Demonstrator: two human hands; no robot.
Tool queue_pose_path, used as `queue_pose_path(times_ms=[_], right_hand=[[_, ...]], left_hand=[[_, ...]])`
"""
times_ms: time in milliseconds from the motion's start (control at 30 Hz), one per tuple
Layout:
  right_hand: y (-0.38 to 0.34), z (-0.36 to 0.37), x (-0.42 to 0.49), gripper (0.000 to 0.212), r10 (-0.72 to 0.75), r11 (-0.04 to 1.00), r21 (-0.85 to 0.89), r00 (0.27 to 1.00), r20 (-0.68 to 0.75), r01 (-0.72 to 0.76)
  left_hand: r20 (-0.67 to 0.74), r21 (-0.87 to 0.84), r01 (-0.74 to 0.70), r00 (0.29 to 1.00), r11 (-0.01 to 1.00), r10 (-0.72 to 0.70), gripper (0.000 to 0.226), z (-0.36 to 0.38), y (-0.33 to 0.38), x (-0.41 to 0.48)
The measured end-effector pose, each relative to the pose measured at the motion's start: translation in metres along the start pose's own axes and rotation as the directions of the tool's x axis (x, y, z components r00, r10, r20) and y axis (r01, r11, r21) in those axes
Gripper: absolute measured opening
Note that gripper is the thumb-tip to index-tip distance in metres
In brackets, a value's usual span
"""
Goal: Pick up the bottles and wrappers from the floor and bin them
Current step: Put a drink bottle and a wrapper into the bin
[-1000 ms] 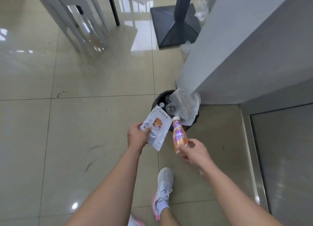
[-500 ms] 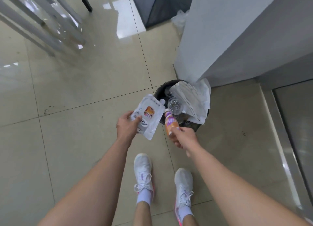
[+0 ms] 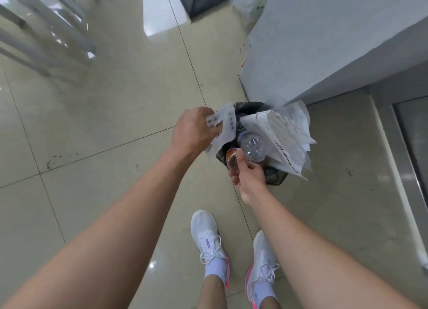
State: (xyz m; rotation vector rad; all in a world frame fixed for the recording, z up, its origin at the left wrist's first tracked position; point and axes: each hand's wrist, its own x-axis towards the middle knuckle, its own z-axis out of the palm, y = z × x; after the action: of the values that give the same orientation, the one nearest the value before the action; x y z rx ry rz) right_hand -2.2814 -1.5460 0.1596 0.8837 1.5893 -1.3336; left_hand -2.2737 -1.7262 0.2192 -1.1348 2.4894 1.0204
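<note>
Glossy beige floor tiles (image 3: 115,104) fill most of the frame, and just right of centre both hands meet over a small bin (image 3: 275,177) lined with a black bag, tucked against the base of a grey cabinet (image 3: 324,42) at upper right. Centre frame, the left hand (image 3: 193,130) is clenched around a crumpled white wrapper (image 3: 225,128), whose loose end hangs over the bin's left rim. Just below and to the right, the right hand (image 3: 249,172) grasps a small orange bottle (image 3: 232,159), tipped with one end pointing down into the opening near the front rim. Inside the bin, a clear plastic bottle (image 3: 252,145) lies on top, and a thick wad of white paper or packaging (image 3: 284,139) spills over the right rim, so the bin looks nearly full. That crowding is the likely trouble: released here, the orange bottle could knock against the clear one and roll off the heap onto the floor, and the light wrapper, let go at the rim and not over the middle, could slide down outside the liner. Toward the bottom of the frame stand two white sneakers (image 3: 206,234), close to the bin, and at the upper left the pale legs of a chair (image 3: 46,30) are blurred.
</note>
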Motion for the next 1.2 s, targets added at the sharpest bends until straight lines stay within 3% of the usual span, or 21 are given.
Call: queue_pose_path(times_ms=[133,267,367,467,567,700,833,967,1033,1133,1200], right_hand=[[0.001,-0.007,-0.009,0.047,0.080,0.978,0.190,0.995,0.053,-0.089],[0.003,-0.018,-0.020,0.055,0.148,0.969,0.190,0.987,0.060,-0.157],[0.008,-0.028,-0.027,0.057,0.190,0.967,0.157,0.979,0.072,-0.200],[0.014,-0.040,-0.030,0.051,0.195,0.968,0.137,0.973,0.120,-0.211],[0.021,-0.049,-0.029,0.047,0.182,0.975,0.099,0.968,0.172,-0.200],[0.032,-0.059,-0.029,0.046,0.182,0.977,0.074,0.966,0.183,-0.198],[0.039,-0.069,-0.037,0.043,0.185,0.979,0.053,0.963,0.197,-0.199],[0.041,-0.078,-0.043,0.040,0.186,0.981,0.013,0.961,0.206,-0.192],[0.043,-0.081,-0.045,0.039,0.185,0.982,-0.007,0.961,0.206,-0.187],[0.048,-0.082,-0.046,0.036,0.190,0.982,-0.037,0.959,0.208,-0.187],[0.051,-0.081,-0.046,0.035,0.193,0.981,-0.061,0.957,0.215,-0.184]], left_hand=[[0.045,0.134,-0.143,0.989,0.981,0.138,0.012,-0.018,0.012,0.003],[0.117,0.285,-0.317,0.948,0.905,0.295,0.011,0.006,0.031,-0.015],[0.156,0.341,-0.349,0.937,0.873,0.313,0.017,0.033,0.039,-0.019],[0.126,0.335,-0.227,0.973,0.914,0.195,0.024,0.049,0.041,-0.010],[0.021,0.199,-0.057,0.998,0.978,0.054,0.022,0.056,0.040,-0.001],[0.029,0.213,-0.038,0.999,0.976,0.032,0.025,0.059,0.040,-0.005],[-0.092,0.159,0.047,0.995,0.986,-0.033,0.053,0.056,0.029,-0.019],[-0.279,-0.058,0.180,0.941,0.982,-0.189,0.071,0.046,0.021,-0.041],[-0.263,-0.201,0.209,0.930,0.957,-0.258,0.062,0.041,0.012,-0.049],[-0.165,-0.431,0.259,0.919,0.864,-0.358,0.028,0.038,-0.004,-0.051],[-0.137,-0.425,0.274,0.923,0.863,-0.360,0.034,0.036,-0.012,-0.049]])
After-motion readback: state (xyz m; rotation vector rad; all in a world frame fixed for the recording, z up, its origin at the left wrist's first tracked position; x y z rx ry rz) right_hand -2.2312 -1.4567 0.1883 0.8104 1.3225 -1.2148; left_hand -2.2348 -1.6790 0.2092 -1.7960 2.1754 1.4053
